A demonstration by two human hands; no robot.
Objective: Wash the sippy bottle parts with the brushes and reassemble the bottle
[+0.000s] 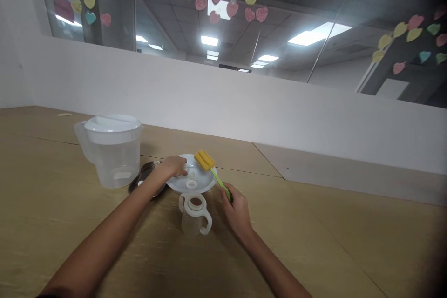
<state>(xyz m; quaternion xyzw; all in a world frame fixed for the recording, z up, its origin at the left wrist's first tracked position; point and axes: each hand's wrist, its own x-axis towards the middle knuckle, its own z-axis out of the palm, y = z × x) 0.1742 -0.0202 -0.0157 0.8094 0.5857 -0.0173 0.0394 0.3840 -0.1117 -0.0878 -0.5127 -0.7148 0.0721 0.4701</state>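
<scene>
My right hand (236, 209) grips the green handle of a bottle brush (205, 160). The brush's yellow sponge head points up and left over the right part of a white bowl (209, 186). My left hand (173, 166) reaches over the bowl's left side, fingers curled inward; what they pinch, if anything, I cannot make out. A small clear, nipple-like piece with a white ring (191, 184) lies in the bowl's near part. In front of the bowl, a clear baby bottle (193, 221) with a white collar and two handles stands upright and uncapped.
A lidded translucent pitcher (117, 158) stands at the left. Beside it a dark metal tray (143, 174) holds small pieces, partly hidden behind my left forearm. The wooden table (296, 242) meets a white wall (209, 102) below a window with heart-shaped notes.
</scene>
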